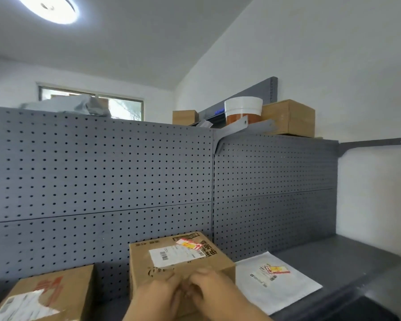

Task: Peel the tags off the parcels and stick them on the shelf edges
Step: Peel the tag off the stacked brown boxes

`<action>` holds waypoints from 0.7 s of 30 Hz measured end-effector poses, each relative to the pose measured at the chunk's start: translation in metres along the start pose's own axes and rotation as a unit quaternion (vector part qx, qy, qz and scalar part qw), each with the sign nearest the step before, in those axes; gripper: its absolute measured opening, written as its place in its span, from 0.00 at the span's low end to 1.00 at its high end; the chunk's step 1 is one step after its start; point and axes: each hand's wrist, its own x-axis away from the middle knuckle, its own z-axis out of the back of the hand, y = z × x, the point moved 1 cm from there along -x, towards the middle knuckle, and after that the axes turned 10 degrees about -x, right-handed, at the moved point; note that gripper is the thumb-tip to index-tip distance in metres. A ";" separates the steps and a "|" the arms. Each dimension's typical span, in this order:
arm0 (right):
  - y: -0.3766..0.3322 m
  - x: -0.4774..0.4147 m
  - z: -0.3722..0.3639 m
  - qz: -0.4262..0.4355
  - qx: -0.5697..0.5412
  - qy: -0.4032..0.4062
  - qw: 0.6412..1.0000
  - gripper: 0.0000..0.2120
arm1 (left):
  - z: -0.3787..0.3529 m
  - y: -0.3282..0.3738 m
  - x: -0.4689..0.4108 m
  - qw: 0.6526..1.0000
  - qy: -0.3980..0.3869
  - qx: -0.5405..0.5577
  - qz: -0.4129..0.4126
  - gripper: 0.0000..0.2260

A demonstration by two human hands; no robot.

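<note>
Both hands are seen at the 6 o'clock edge of the view, pressed together against the near face of the middle cardboard parcel (178, 258). The left hand (155, 297) and the right hand (214, 289) meet fingertip to fingertip at the lower front of that parcel. The fingers are curled inward and closely bunched; whether anything is pinched between them cannot be told, as the area is blurred.

On top of the middle parcel a white shipping label (171, 257) is fixed, and a red-and-yellow tag (190, 244) lies toward the far right of the top face, at about 12 o'clock from the hands.

A flat white mailer (276, 283) lies on the grey shelf (333, 258) just beside the middle parcel, at 3 o'clock from the hands. A second red-and-yellow tag (277, 269) is seen on its upper face.

A second cardboard parcel (49, 295) stands at 9 o'clock, apart from the middle one, with a torn white label on top.

Behind the parcels a grey pegboard panel (102, 170) rises. On top of the shelving unit, at 1 o'clock, a white-lidded tub (242, 111) stands between two small cartons.
</note>
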 end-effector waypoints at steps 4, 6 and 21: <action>0.029 -0.007 0.031 0.025 -0.005 0.054 0.998 0.08 | -0.006 0.009 -0.031 0.994 -0.029 0.079 0.067 0.08; 0.042 -0.014 0.038 0.024 -0.013 0.062 0.998 0.08 | -0.014 0.004 -0.043 0.993 -0.054 0.068 0.085 0.09; 0.106 -0.137 0.026 -0.061 -0.056 0.013 0.996 0.10 | -0.067 -0.060 -0.134 0.991 -0.095 0.042 0.081 0.10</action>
